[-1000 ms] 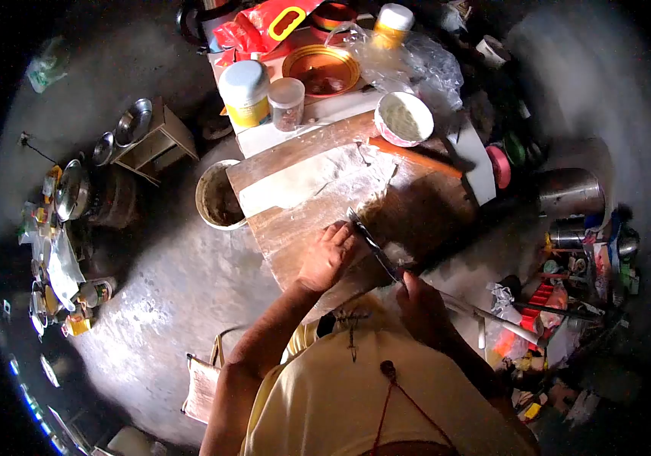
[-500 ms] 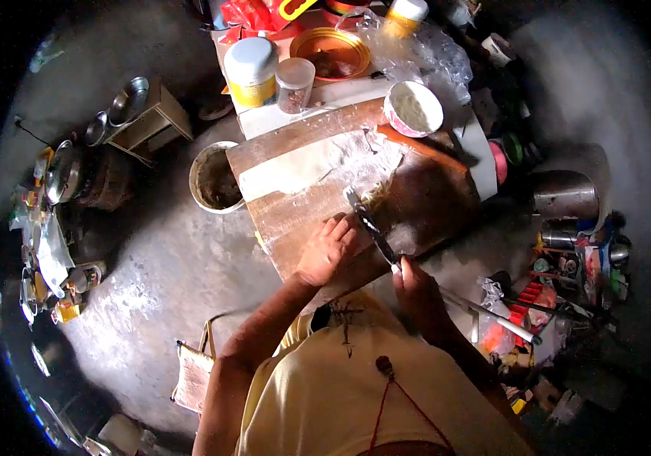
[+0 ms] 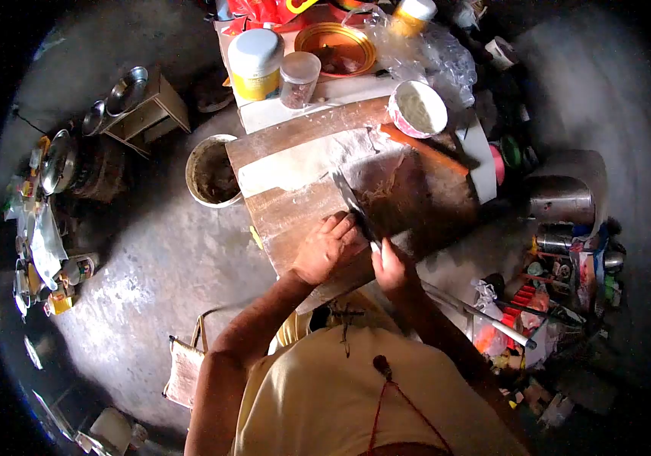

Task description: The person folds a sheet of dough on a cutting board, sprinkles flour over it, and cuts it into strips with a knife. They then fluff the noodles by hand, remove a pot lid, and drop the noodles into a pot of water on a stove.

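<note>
My right hand (image 3: 394,267) is wrapped round the handle of a knife (image 3: 353,199), whose blade points away from me over the wooden board (image 3: 287,220). My left hand (image 3: 331,247) lies on the board just left of the knife, fingers stretched forward and a little bent, with nothing visible in them. Beyond both hands a pale, floury sheet that looks like dough (image 3: 287,166) covers part of the board. The blade's tip is at its near edge; whether it touches is unclear. An orange-brown stick (image 3: 435,154) lies at the board's far right.
A bowl with whitish contents (image 3: 419,110) stands at the board's far right corner. Behind are a white-lidded jar (image 3: 255,64), a clear tub (image 3: 299,80), an orange dish (image 3: 334,50) and plastic bags (image 3: 447,64). A bucket (image 3: 213,171) stands left of the board.
My right hand and the knife have moved left, closer to my left hand, and the blade tip has shifted left and farther forward. My left hand has stayed nearly in place.
</note>
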